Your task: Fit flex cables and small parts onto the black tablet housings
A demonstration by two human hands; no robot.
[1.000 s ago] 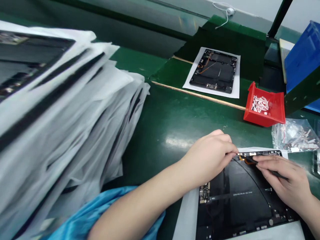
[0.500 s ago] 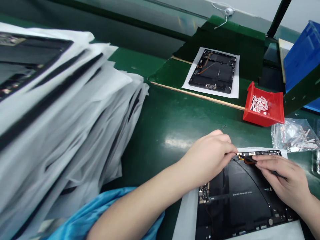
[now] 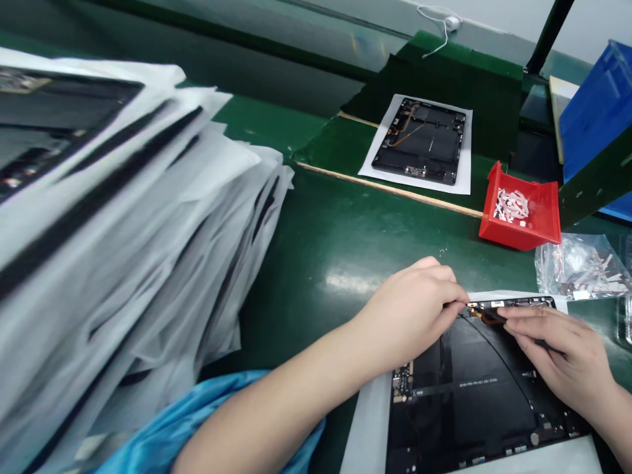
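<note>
While the left hand (image 3: 422,303) rests with thumb and forefinger together at the tablet's far edge, anything between them hidden, the right hand (image 3: 565,339) is closed around a dark tool (image 3: 495,316). Tablet (image 3: 464,415): opened, directly below both hands, on white paper (image 3: 368,415); print (image 3: 478,382) across its black interior, too small to read. Farther out: red bin (image 3: 518,234), holding pale strips (image 3: 512,205); clear bag (image 3: 582,263); second tablet (image 3: 422,141). Against the earlier frame: hands in the same places; tool's rear end less visible.
</note>
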